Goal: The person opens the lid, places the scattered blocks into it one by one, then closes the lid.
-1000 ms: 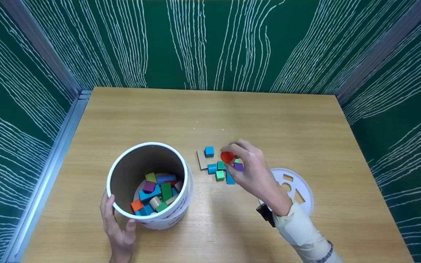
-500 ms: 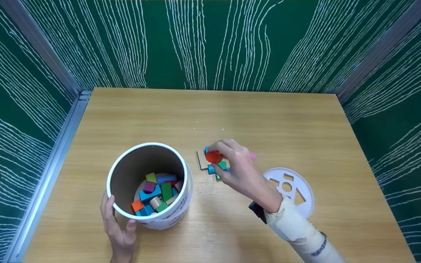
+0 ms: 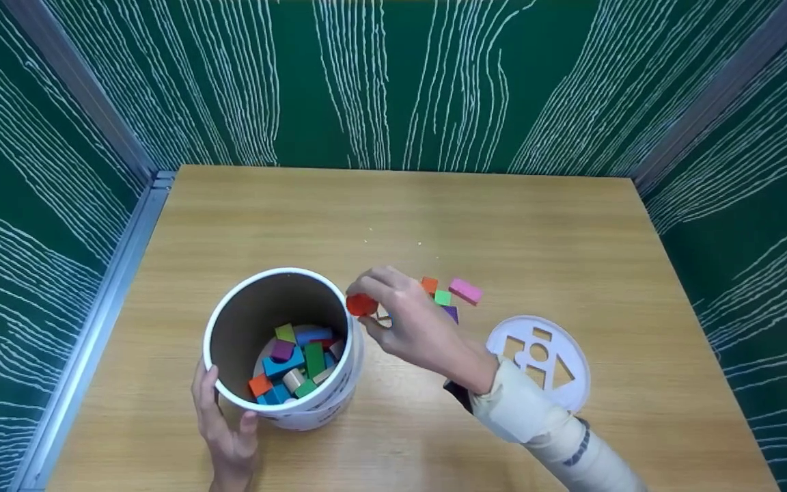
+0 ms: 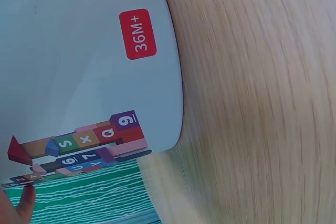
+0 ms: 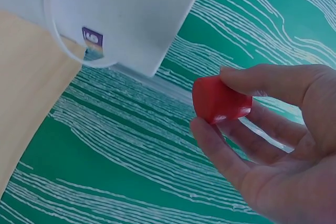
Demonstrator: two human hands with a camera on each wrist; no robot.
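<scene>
My right hand [image 3: 410,318] pinches a small red block [image 5: 215,99] between thumb and fingertips. In the head view the block sits right at the right rim of a white round bucket [image 3: 356,355]. The right wrist view shows the block, rounded at its edges, apart from the bucket's wall. My left hand [image 3: 225,427] rests against the bucket's near left side, fingers and thumb spread along the outer wall. Several coloured wooden blocks [image 3: 315,359] lie inside at the bottom. In the left wrist view only a fingertip [image 4: 26,203] shows beside the printed wall.
Right of the bucket lie loose blocks, among them a pink block [image 3: 466,291] and a purple block [image 3: 451,313]; others are hidden under my right hand. A white lid with shaped holes [image 3: 574,393] lies partly beneath my right forearm. Green patterned walls surround the wooden table [image 3: 393,219].
My right hand has moved left with the red block, from above the loose blocks to the bucket's rim. The pink, orange and purple blocks are uncovered. My left hand and the bucket stay put.
</scene>
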